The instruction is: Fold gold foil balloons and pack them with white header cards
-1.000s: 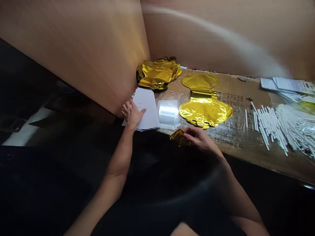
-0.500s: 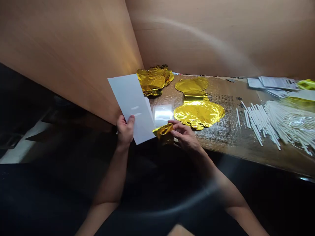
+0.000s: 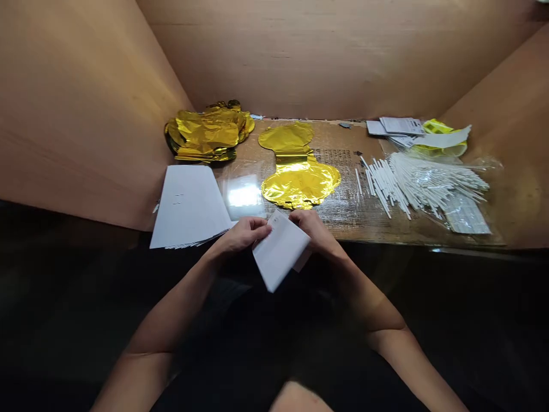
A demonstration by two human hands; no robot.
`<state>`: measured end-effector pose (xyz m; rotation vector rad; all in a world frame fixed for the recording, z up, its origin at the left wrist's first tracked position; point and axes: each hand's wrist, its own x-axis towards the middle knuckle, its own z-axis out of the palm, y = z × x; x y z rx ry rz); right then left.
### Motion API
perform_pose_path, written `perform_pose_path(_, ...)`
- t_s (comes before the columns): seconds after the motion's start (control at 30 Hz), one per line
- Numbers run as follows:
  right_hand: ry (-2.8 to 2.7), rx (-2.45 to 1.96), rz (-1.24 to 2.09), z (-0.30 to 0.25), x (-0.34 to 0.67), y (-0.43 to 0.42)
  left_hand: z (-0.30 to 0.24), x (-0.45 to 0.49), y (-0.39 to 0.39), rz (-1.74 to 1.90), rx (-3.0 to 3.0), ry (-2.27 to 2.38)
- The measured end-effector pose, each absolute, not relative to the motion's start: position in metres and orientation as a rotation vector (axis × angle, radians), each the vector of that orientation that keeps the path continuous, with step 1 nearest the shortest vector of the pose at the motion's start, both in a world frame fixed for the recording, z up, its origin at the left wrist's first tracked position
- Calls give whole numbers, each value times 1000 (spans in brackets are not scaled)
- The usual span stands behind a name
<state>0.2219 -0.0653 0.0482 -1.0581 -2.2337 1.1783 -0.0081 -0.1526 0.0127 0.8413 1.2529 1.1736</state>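
And here we have it, folks: a bare left hand (image 3: 242,236), a bare right hand (image 3: 315,232), long bare forearms (image 3: 171,326), and dark clothing (image 3: 257,366) below them.

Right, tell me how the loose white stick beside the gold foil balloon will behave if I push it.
The loose white stick looks thin and round, so it will probably roll rather than slide when pushed. It lies straight, as do those in the pile beside it, so it is likely stiff, not floppy. Being so slim, it should feel light.

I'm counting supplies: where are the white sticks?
In the head view, the white sticks lie toward the right of the table, just right of the flat gold foil balloon and below the printed papers.
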Motion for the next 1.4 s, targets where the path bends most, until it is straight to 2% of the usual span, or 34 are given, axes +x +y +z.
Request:
perform_pose_path(0.07,-2165,-1021,1335,49,237,-63,23,4,-145,931,991,1263)
perform_pose_path(0.13,-2004,-984,1578,49,251,-62,30,12,-135,835,1080,1267)
perform_pose_path(0.2,-1790,-963,1776,44,261,-65,30,19,-122,894,1113,1303)
perform_pose_path(0.27,-1589,-979,1797,33,263,-69,23,33,-109,1110,1049,1348)
perform_pose_path(0.4,-1453,-1131,1413,11,269,-53,1,77,-94,1526,710,1178)
perform_pose_path(0.57,-1678,-1830,399,13,326,24,-13,94,-90,1426,526,1117)
perform_pose_path(0.67,-1854,-2096,232,17,348,56,-9,80,-84,1382,408,1151)
perform_pose_path(0.77,-1958,-1990,419,18,337,48,-6,67,-83,1437,337,1179)
perform_pose_path(0.9,-1869,-1368,1145,19,297,-12,-6,60,-89,1506,363,1243)
perform_pose_path(0.97,-1764,-1164,1383,22,277,-42,-6,60,-94,1533,382,1271)
perform_pose_path(1.2,-1624,-1145,1583,21,253,-63,-7,61,-109,1563,342,1206)
perform_pose_path(1.4,-1762,-1078,1680,25,259,-69,-20,51,-115,1597,311,1173)
